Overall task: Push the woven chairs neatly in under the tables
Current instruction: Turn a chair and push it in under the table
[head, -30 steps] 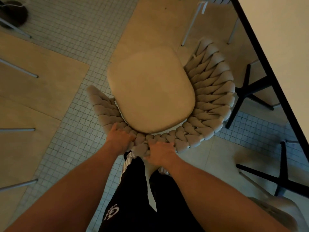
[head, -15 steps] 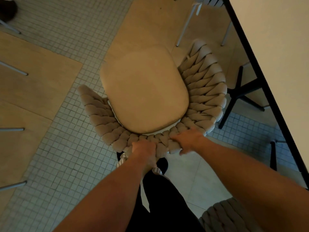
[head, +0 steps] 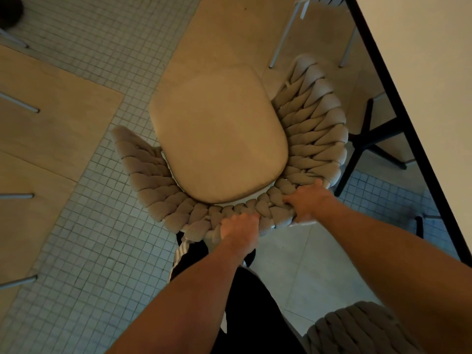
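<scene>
Rightward since earlier, both hands grip the woven chair (head: 314,139); nothing legible.

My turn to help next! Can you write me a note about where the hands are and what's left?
Left hand: grips the middle of the chair back rim.
Right hand: grips the rim further right.
Chair: out on the floor, not under the table, which stands to its right.
Second chair: bottom right, only partly in view.
Done: chair gripped.
Left: turn it toward the table and push it under.
</scene>
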Demonstrator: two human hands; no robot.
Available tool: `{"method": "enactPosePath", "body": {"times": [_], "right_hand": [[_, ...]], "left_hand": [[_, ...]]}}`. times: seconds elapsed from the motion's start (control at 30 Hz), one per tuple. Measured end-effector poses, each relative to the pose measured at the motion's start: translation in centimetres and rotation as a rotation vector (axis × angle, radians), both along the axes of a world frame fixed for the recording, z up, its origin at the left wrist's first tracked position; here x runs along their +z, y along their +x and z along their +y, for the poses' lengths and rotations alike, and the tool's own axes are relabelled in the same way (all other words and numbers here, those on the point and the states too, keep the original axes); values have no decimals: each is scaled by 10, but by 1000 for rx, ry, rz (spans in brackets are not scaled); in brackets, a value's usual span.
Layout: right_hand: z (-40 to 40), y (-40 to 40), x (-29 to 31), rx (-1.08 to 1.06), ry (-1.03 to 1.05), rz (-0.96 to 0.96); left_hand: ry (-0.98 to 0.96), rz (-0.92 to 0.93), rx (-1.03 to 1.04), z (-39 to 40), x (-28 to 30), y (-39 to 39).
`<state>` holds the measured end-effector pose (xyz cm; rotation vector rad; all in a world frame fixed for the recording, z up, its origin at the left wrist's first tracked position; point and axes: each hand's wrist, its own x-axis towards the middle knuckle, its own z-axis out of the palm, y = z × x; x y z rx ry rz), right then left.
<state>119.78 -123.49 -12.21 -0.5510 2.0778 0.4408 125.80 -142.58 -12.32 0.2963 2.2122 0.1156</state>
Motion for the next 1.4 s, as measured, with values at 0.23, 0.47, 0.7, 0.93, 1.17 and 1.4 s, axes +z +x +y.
{"method": "enactPosePath", "body": {"times": [0.23, 0.47, 0.7, 0.93, 1.17, 1.4], "right_hand": [[-25, 23, 12, -134, -16, -28], [-75, 57, 3, -385, -73, -69], [-137, 67, 9, -625, -184, -104], [-164, 69, 13, -613, -336, -118], [-125, 70, 12, -311, -343, -80], [-62, 48, 3, -91, -176, -56]], "left_hand": [[38, -24, -127, -29, 3, 0], [-33, -39, -329, -81, 1, -11], [-155, -35, -505, -138, 7, -37], [-384, 4, -544, -163, 21, -54], [-302, -100, -425, -133, 15, -45], [-50, -56, -250, -67, 2, -10]]}}
